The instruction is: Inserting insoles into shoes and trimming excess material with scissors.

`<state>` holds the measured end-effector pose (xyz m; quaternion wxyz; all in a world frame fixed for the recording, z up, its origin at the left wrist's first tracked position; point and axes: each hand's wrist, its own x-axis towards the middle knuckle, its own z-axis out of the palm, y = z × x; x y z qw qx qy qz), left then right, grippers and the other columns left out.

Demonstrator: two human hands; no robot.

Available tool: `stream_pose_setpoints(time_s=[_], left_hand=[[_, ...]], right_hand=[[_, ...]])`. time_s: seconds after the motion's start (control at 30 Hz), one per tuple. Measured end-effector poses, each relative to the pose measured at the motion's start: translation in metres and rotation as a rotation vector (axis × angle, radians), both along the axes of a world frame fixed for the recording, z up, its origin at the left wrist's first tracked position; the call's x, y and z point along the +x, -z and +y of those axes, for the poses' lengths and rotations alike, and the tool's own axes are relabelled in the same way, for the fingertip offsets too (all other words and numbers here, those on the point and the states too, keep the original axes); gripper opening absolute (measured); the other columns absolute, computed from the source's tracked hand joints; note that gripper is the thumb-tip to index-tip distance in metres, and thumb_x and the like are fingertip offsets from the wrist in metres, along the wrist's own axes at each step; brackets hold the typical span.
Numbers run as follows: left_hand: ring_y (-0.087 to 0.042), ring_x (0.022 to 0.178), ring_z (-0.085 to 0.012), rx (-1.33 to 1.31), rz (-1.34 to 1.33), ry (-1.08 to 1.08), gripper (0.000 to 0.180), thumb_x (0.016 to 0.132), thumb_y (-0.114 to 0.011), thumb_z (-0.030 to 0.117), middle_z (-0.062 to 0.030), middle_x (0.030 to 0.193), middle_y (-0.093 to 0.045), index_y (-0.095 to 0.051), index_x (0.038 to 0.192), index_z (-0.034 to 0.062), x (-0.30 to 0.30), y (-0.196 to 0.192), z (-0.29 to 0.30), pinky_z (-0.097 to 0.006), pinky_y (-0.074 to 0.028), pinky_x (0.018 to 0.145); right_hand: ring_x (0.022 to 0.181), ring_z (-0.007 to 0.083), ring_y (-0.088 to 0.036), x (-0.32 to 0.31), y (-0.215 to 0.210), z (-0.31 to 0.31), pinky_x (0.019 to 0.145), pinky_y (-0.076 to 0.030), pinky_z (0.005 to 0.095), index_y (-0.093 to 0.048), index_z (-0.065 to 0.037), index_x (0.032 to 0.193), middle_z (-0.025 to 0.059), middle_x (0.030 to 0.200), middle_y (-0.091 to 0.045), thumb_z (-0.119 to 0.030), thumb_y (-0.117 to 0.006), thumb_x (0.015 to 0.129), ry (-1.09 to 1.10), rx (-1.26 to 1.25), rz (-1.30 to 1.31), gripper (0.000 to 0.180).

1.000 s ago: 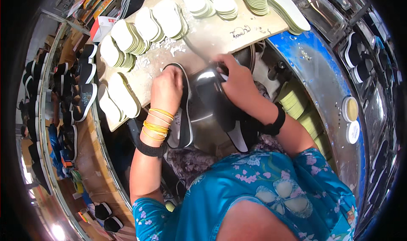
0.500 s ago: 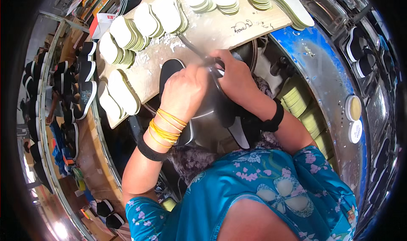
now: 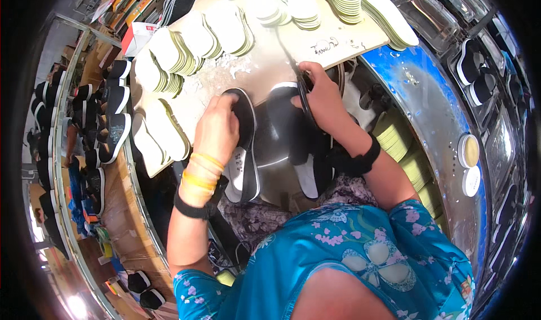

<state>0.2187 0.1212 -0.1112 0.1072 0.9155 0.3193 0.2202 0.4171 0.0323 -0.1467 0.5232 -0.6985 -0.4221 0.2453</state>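
Note:
My left hand (image 3: 217,127) is closed on the toe end of a black slip-on shoe (image 3: 245,117) with a white sole edge and a pale printed insole. A second black shoe (image 3: 283,109), white at its toe edge, lies beside it to the right; its white insole shows at the heel end. My right hand (image 3: 326,101) is closed round the dark handle of what look like long scissors (image 3: 302,86), beside that second shoe. Their thin blade points away over the board and is smeared by motion. The fingertips of my right hand are partly hidden.
A wooden board (image 3: 256,72) ahead bears stacks of pale insoles (image 3: 180,52) and white scraps (image 3: 239,68). A blue-edged metal bench (image 3: 434,106) curves along the right, with two round tins (image 3: 469,151). Racks of black shoes (image 3: 115,134) stand at left.
My hands have moved apart. The left went left and now grips the first shoe, tilted to show its insole; the right moved slightly right with the scissors.

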Motion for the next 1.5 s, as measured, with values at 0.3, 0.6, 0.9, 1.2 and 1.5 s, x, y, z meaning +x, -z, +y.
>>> stream_pose_setpoints(time_s=[0.3, 0.6, 0.9, 1.2, 1.5], left_hand=[[-0.062, 0.074, -0.0364, -0.441, 0.307, -0.302, 0.052, 0.08, -0.056, 0.048, -0.0247, 0.074, -0.061, -0.062, 0.081, -0.0034, -0.036, 0.015, -0.069, -0.045, -0.047, 0.066], [-0.062, 0.075, -0.0359, -0.373, 0.158, -0.367, 0.017, 0.076, -0.052, 0.014, -0.0194, 0.075, -0.063, -0.063, 0.077, 0.0013, -0.057, 0.04, -0.083, -0.044, -0.05, 0.067], [-0.053, 0.053, -0.0307, -0.058, -0.068, -1.335, 0.031, 0.083, -0.056, 0.023, -0.0254, 0.062, -0.052, -0.055, 0.068, -0.0045, -0.347, -0.079, -0.278, -0.04, -0.042, 0.053], [-0.054, 0.086, -0.0246, -0.584, 0.421, -1.886, 0.024, 0.086, -0.049, 0.021, -0.0211, 0.087, -0.057, -0.056, 0.09, -0.0014, -0.621, -0.006, -0.433, -0.035, -0.043, 0.077], [-0.055, 0.092, -0.0265, -0.55, 0.301, -1.512, 0.025, 0.088, -0.049, 0.023, -0.02, 0.097, -0.057, -0.057, 0.098, 0.0016, -0.524, -0.004, -0.335, -0.035, -0.043, 0.081]], right_hand=[[0.074, 0.0186, -0.057, 0.005, 0.09, 0.079, 0.067, -0.044, 0.0289, -0.051, 0.002, 0.102, 0.0123, 0.086, -0.061, -0.014, -0.065, 0.073, -0.096, 0.01, 0.341, 0.037], [0.058, 0.0107, -0.049, 0.025, 0.074, 0.081, 0.047, -0.039, 0.0217, -0.046, -0.004, 0.106, 0.0042, 0.074, -0.052, -0.017, -0.056, 0.086, 0.076, 0.341, 0.346, 0.026], [0.034, 0.0082, -0.04, -0.066, 0.016, 0.046, 0.031, -0.029, 0.0194, -0.048, -0.006, 0.12, 0.0031, 0.055, -0.049, -0.045, -0.048, 0.088, -0.428, -0.227, 0.279, 0.051], [0.035, 0.0109, -0.045, -0.153, 0.013, 0.013, 0.031, -0.032, 0.0212, -0.047, -0.005, 0.121, 0.0051, 0.055, -0.053, -0.021, -0.054, 0.085, -0.731, -0.434, 0.108, 0.04], [0.054, 0.0125, -0.058, -0.133, -0.008, 0.002, 0.041, -0.045, 0.0218, -0.047, -0.013, 0.123, 0.0072, 0.081, -0.064, -0.029, -0.044, 0.092, -0.502, -0.537, 0.625, 0.035]])
